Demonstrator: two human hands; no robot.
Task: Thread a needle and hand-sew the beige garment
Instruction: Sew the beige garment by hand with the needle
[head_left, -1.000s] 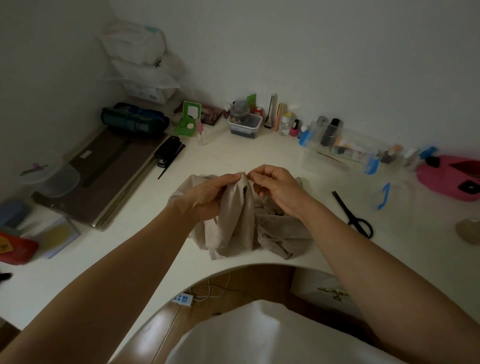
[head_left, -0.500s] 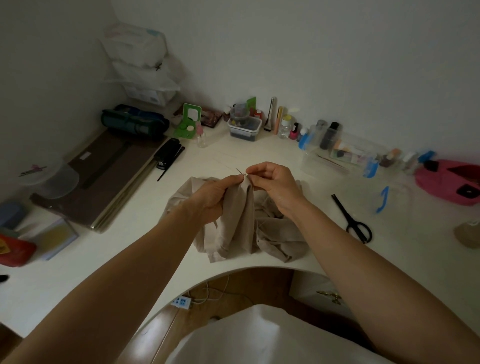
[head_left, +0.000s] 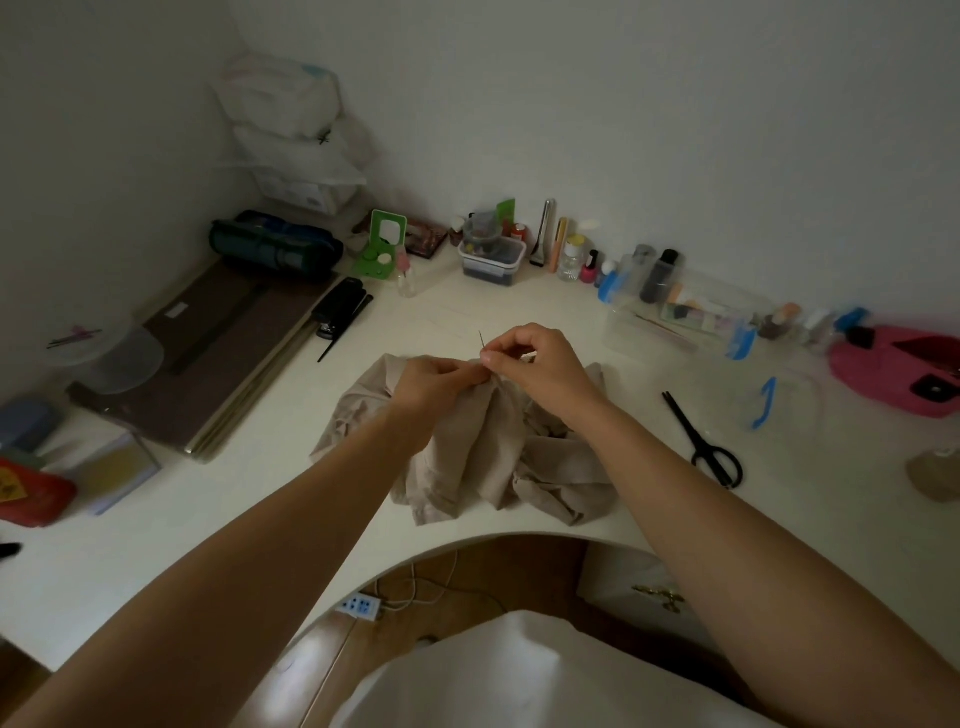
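The beige garment (head_left: 483, 457) lies bunched on the white desk (head_left: 223, 514), its upper fold lifted. My left hand (head_left: 431, 387) pinches that raised fold from the left. My right hand (head_left: 535, 364) pinches a thin dark needle (head_left: 482, 340) between thumb and forefinger; the needle's tip points up and away above the fold. The two hands almost touch at the fold. The thread is too fine to make out.
Black scissors (head_left: 701, 441) lie to the right of the garment. A clear box (head_left: 675, 322), small bottles (head_left: 571, 260) and a tub (head_left: 491, 260) line the back wall. A black stapler (head_left: 337, 309) and brown boards (head_left: 208, 353) sit left. A pink pouch (head_left: 893, 364) is far right.
My right hand has drawn the needle up out of the fold, so more of its length shows above the fabric. My left hand keeps its pinch on the fold.
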